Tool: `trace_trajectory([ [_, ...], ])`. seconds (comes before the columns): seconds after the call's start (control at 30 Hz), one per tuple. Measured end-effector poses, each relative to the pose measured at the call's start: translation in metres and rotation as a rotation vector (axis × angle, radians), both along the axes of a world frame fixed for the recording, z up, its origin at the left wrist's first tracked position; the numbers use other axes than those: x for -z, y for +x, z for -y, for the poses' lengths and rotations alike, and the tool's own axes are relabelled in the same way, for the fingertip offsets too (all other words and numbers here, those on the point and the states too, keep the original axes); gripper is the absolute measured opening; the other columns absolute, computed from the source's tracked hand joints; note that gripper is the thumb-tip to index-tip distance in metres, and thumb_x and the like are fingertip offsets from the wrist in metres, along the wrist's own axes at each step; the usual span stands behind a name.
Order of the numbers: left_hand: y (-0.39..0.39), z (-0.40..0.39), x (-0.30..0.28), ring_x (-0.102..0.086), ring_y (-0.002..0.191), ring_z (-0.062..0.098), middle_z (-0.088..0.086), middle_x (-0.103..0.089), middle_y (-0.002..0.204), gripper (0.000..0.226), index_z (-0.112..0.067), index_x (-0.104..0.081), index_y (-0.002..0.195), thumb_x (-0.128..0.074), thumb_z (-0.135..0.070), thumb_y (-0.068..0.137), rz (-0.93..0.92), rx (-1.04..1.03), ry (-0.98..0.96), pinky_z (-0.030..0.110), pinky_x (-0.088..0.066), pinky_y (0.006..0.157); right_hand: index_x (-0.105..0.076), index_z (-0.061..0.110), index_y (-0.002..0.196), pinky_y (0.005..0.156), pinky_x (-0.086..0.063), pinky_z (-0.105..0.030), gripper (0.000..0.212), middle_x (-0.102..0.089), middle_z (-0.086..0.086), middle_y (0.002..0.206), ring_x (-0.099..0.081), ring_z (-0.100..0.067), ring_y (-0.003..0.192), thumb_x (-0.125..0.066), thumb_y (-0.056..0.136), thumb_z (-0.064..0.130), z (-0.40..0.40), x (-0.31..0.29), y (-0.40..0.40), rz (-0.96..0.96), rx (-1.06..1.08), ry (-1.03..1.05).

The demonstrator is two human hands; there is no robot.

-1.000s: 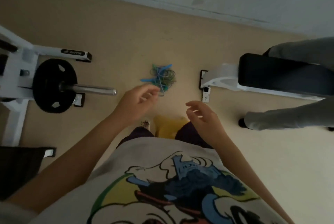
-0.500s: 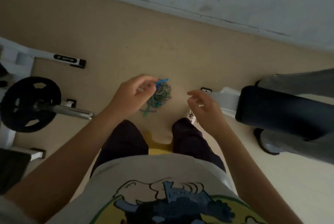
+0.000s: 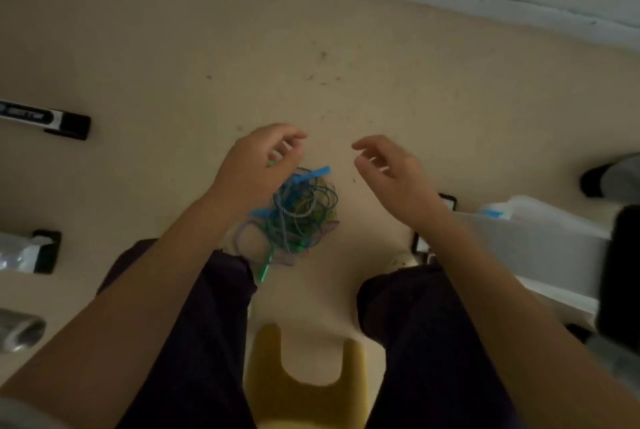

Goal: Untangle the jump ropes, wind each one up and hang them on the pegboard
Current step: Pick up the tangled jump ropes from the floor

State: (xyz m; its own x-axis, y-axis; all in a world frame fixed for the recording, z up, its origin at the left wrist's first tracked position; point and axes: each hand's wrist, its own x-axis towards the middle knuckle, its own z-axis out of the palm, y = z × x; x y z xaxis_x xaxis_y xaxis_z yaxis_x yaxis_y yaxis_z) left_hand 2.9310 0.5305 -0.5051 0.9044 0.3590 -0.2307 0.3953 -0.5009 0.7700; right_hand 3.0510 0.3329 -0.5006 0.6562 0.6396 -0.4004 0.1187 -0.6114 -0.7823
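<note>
While a tangle of jump ropes [image 3: 294,217] lies heaped on the tan floor [image 3: 173,58] just ahead of the knees, a seated person reaches down with both bare arms. The left hand [image 3: 256,165] hovers over the upper left edge of the heap with its fingers curled; a sliver of green shows between them, yet whether that grip has hold of a handle or only overlaps it cannot be told from this angle. The right hand [image 3: 388,169] hangs apart from the ropes to the right, fingers loosely bent, its grip slack and holding nothing.

Blue handles [image 3: 311,174] jut from the top of the knot, a green handle [image 3: 265,267] trails toward the left knee, and thin blue, green and speckled cords loop through one another in between.

Gym gear rings the scene: a white frame foot with a black cap [image 3: 65,124] at left, a white bench base [image 3: 540,241] at right, and a yellow stool [image 3: 304,383] between the legs. No pegboard is in sight.

By the look of it, the job stands at its first step, with nothing yet untangled, wound or hung. The next move likely calls for picking out one handle, lifting it clear and feeding its cord back through the loops, while the free hand pins or spreads the rest so the knot loosens rather than tightens.
</note>
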Motion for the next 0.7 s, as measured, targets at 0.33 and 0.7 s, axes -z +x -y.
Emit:
trace_trajectory([
  [0.33, -0.04, -0.007, 0.032, -0.061, 0.094, -0.001, -0.017, -0.065, 0.105, 0.023, -0.027, -0.066, 0.119, -0.059, -0.027, 0.097, 0.231, 0.039, 0.15, 0.013, -0.047, 0.077, -0.06, 0.03, 0.116, 0.076, -0.05, -0.026, 0.02, -0.063, 0.008, 0.102, -0.065, -0.013, 0.091, -0.053, 0.098, 0.035, -0.01, 0.026, -0.04, 0.22, -0.038, 0.214],
  [0.7, -0.121, 0.016, 0.032, -0.063, 0.087, 0.006, -0.014, -0.067, 0.098, 0.031, -0.027, -0.07, 0.111, -0.07, -0.046, 0.087, 0.124, -0.102, 0.155, 0.033, -0.057, 0.078, -0.059, 0.026, 0.112, 0.074, -0.057, -0.038, 0.03, -0.062, 0.003, 0.098, -0.067, -0.019, 0.085, -0.053, 0.095, 0.049, 0.039, 0.05, -0.102, 0.24, 0.06, -0.015],
])
